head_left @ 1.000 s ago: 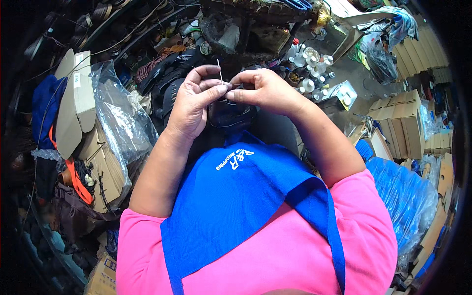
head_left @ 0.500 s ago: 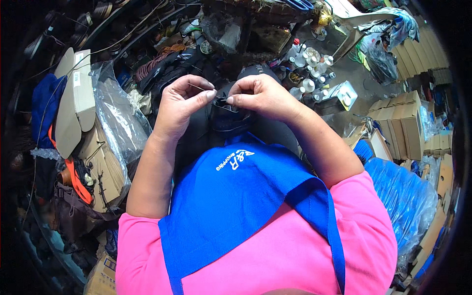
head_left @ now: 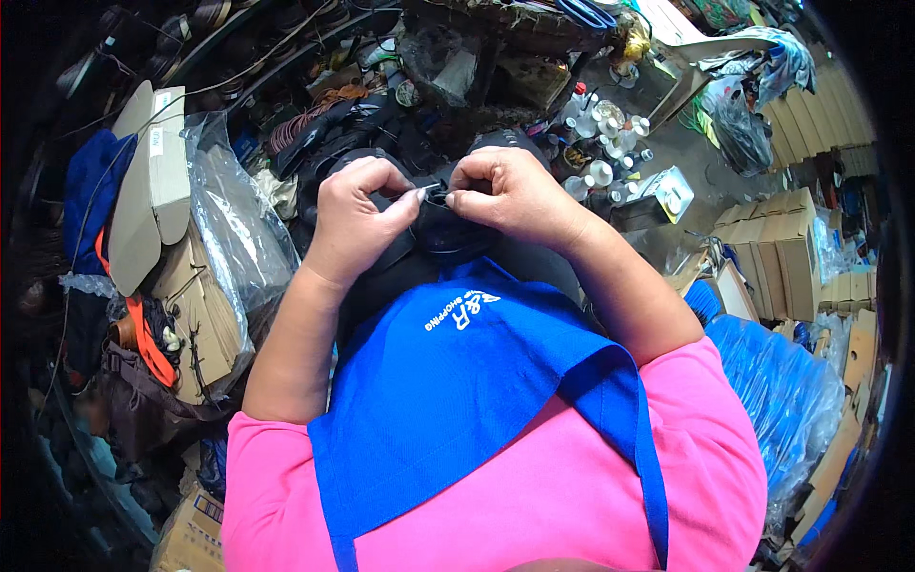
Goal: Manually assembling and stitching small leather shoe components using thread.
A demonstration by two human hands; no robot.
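Note:
Both hands meet above my lap, fingertips a few centimetres apart. My left hand [head_left: 364, 212] is closed in a pinch, thumb against forefinger. My right hand [head_left: 510, 195] pinches too, its other fingers curled in. Between the fingertips lies a small thin black piece [head_left: 436, 191], with both hands at its ends; its exact kind is too small to tell. Just below it rests a dark, shoe-like object [head_left: 448, 236] on my lap, blending with my dark trousers. A blue apron [head_left: 457, 381] covers my front below it.
At the right stand several white bottles [head_left: 602, 124], a square can [head_left: 667, 194] and stacked cardboard pieces [head_left: 772, 253]. Plastic-wrapped blue material [head_left: 772, 391] lies nearer. On the left are cardboard sheets [head_left: 205, 315], a clear plastic bag [head_left: 233, 210] and a dark bag [head_left: 148, 400].
My left hand has lowered slightly and its fingers have curled in more. A thin pale strand or needle seen at its fingers earlier no longer shows. My right hand has barely moved.

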